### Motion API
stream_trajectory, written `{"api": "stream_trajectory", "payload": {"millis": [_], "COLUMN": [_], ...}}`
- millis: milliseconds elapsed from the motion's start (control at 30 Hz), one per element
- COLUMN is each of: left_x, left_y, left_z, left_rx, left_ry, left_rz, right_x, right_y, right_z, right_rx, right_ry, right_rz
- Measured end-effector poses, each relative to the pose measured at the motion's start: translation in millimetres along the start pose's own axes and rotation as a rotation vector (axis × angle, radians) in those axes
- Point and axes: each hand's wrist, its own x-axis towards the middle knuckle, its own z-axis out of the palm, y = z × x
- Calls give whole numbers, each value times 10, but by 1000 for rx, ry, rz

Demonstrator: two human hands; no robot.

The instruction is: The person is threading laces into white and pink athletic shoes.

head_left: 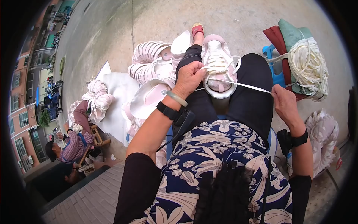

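Observation:
A white and pale pink sneaker (214, 46) rests between my thighs, its toe pointing away from me. White lacing crosses its front, with loose loops at the sides. My left hand (189, 77) is closed in a pinch on the lace at the left edge of the shoe. Off to the right, my right hand (286, 103) grips the far part of a flat white shoelace (251, 87), which stretches taut from the shoe to my fingers. The exact ends of the lace are hidden in both hands.
Left of my leg lie several stacked pale shoes (149, 54) and a white sheet (118, 91). A cream bundle of laces (308, 63) sits by a blue stool (276, 76) at right. Farther left, another person (76, 149) sits near bundled pinkish shoes (99, 98).

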Motion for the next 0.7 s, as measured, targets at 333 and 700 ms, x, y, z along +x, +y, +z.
{"api": "stream_trajectory", "payload": {"millis": [333, 700], "left_x": [-88, -110], "left_y": [171, 2], "left_z": [127, 716], "left_rx": [754, 575], "left_ry": [462, 39], "left_rz": [569, 307], "right_x": [343, 705], "right_y": [-273, -537], "right_z": [-20, 686], "right_rx": [17, 217], "right_ry": [127, 102], "right_rz": [-201, -157]}}
